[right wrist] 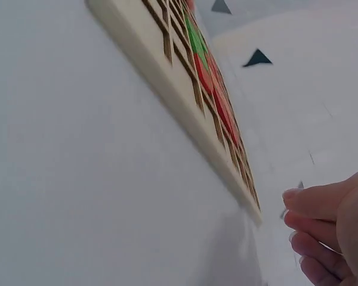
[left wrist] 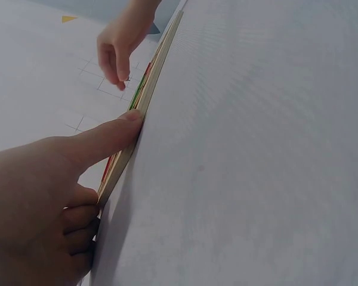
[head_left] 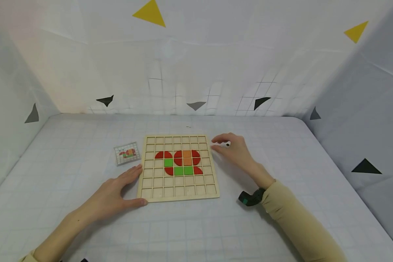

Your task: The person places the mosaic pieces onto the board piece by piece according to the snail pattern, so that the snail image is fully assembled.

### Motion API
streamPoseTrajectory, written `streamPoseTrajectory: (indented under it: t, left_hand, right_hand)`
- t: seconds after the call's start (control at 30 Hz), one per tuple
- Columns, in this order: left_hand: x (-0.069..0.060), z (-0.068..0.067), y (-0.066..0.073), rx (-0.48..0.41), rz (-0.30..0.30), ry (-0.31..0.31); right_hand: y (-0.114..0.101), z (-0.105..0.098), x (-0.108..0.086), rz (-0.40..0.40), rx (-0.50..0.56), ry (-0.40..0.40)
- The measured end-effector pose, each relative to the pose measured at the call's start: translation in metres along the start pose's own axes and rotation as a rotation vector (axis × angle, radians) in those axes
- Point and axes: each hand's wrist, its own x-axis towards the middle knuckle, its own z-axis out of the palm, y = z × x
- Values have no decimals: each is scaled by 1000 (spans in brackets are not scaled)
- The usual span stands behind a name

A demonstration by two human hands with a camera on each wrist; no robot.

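A square wooden grid board (head_left: 180,195) lies flat on the table, with red, green and orange pieces (head_left: 178,171) set in its middle cells. My left hand (head_left: 109,198) rests at its near left corner, thumb on the front edge and fingers along the left side. The right hand (head_left: 234,150) hovers beside the board's right edge, thumb and index fingertips close together. Whether something small sits between those tips cannot be made out. Through that hand's gap shows a small white piece with a black dot (head_left: 228,144).
A small card (head_left: 127,153) printed with a coloured grid picture lies left of the board. White cloth walls (head_left: 216,54) with black, grey and yellow triangles surround the table (head_left: 196,233). A dark wrist strap (head_left: 251,197) sits on the right wrist.
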Motion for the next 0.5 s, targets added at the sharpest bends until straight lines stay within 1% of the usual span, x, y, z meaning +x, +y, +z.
streamPoseTrajectory:
  t: [0.13,0.23,0.4,0.5]
  left_hand:
    - [0,-1,0,8,-1,0]
    - [0,-1,0,10,-4,-1]
    - [-1,-1,-1,16,7,5]
    - [0,0,-1,15,6,3]
  right_hand:
    - [16,-15,-8,65,-23,23]
    - [26,-23,-13,97,-12,39]
    - [42,-28,-15,101,-26,38]
    - [48,-29,-16,104,-27,51]
